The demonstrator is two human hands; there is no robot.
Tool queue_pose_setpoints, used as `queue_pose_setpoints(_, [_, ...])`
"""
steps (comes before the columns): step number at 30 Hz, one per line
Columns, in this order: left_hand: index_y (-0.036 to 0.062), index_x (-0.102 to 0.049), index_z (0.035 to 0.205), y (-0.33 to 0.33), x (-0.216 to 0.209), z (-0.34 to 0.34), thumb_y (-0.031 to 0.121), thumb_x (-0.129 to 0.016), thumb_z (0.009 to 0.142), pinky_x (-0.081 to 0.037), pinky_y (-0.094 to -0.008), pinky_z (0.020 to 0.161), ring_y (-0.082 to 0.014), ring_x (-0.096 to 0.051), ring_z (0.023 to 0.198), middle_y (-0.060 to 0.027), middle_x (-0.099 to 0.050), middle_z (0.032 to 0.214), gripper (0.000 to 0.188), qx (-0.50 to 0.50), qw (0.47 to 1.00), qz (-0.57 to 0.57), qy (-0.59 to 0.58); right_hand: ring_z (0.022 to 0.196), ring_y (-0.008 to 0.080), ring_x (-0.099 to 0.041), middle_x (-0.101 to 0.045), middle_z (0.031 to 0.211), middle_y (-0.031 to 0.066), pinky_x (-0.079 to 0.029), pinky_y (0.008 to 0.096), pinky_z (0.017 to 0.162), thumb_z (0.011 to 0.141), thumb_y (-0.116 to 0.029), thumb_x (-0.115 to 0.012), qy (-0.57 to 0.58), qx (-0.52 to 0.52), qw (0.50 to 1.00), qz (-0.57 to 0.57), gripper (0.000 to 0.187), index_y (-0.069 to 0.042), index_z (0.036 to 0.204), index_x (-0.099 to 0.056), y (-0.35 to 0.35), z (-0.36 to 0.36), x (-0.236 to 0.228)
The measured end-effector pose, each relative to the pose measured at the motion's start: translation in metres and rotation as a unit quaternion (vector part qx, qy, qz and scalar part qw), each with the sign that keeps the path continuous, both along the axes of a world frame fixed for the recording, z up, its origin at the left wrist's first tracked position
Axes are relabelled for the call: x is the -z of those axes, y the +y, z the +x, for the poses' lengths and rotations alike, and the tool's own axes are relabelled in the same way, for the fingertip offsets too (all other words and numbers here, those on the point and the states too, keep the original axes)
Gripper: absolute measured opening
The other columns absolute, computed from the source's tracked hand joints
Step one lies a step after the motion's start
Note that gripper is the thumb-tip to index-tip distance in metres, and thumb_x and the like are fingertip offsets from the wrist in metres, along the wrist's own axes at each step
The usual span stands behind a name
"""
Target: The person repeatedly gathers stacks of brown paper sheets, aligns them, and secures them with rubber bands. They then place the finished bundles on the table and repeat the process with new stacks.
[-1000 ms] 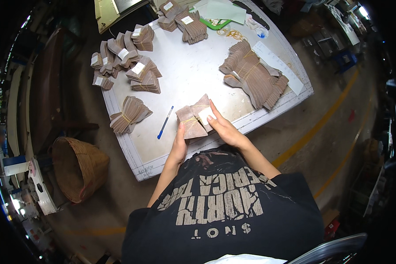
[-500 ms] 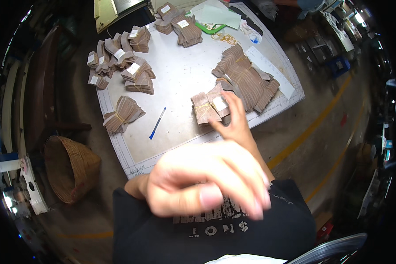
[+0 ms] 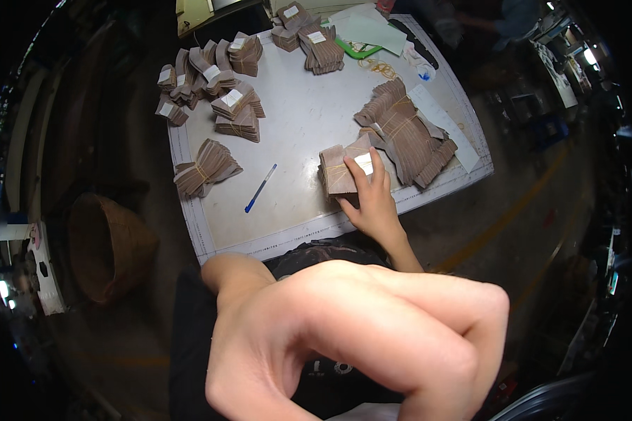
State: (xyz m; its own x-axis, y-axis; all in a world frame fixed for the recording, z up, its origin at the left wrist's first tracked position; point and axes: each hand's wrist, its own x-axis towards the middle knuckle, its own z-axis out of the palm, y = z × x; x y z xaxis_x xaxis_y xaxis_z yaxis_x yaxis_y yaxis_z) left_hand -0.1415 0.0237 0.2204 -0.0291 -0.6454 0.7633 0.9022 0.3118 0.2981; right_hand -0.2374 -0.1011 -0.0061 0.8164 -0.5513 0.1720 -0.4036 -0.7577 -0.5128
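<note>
Inspector: Report the findings, from the left.

Recorder: A woven basket (image 3: pixel 123 245) sits on the floor, left of the desk (image 3: pixel 295 126); on the desk's far left stands a cluster of brown bundles (image 3: pixel 207 77), several labelled in white; nearer, apart from these, lies a fanned bundle (image 3: pixel 207 168), banded in yellow; a blue pen (image 3: pixel 261 188) lies slantwise to its right.

Inspector: And the hands?

Recorder: The left hand (image 3: pixel 372 316) is raised in the near middle, well apart from the goods; its fingers are bent and the tips run out of view; whether its grip is apart, together or clamped, I cannot tell.

Inspector: The item being handled?

Recorder: A squarish brown bundle (image 3: pixel 336 175) lies right of the pen, just beside the large stack; the right hand (image 3: pixel 377 203) touches it, fingers parted over its top and white label, thumb at its near edge; whether that grip is clamped on it, I cannot tell.

Inspector: Farther right?

Recorder: The large stack (image 3: pixel 409 137), yellow-banded; along its right side, a pale strip (image 3: pixel 451 130).
</note>
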Motion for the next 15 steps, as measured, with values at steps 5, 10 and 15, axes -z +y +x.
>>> queue_pose_setpoints(5, [-0.0079,-0.074,0.109,-0.005,0.006,-0.003,0.024,-0.064,0.099,-0.05,-0.0371,0.077,-0.0268,-0.065,0.084,-0.0171,-0.071,0.095,0.035,-0.014,1.0,0.009,-0.012,0.141,0.0549,-0.038,-0.017,0.168,0.0281,-0.045,0.0555,0.113,0.079,-0.02,-0.088,-0.006,-0.003,0.999,0.038,0.089,-0.022,0.157,-0.045,0.001,0.003,0.0])
queue_pose_setpoints(10, [-0.008,-0.074,0.108,-0.021,0.032,0.014,0.026,-0.068,0.097,-0.051,-0.0351,0.07,-0.0251,-0.065,0.078,-0.0157,-0.071,0.091,0.036,-0.041,0.997,0.038,-0.059,0.142,0.0562,-0.037,-0.02,0.164,0.0314,-0.046,0.0581,0.111,0.072,-0.035,-0.095,-0.039,0.052,0.998,0.016,0.099,-0.02,0.157,-0.046,0.009,0.005,0.013])
queue_pose_setpoints(15, [-0.0081,-0.075,0.107,-0.032,0.049,0.016,0.027,-0.071,0.096,-0.051,-0.033,0.064,-0.0233,-0.065,0.071,-0.0143,-0.07,0.086,0.037,-0.06,0.994,0.048,-0.079,0.14,0.05,-0.044,-0.034,0.156,0.0263,-0.05,0.0539,0.108,0.068,-0.037,-0.097,-0.084,0.095,0.991,0.034,0.092,-0.019,0.149,-0.057,0.012,0.014,0.013])
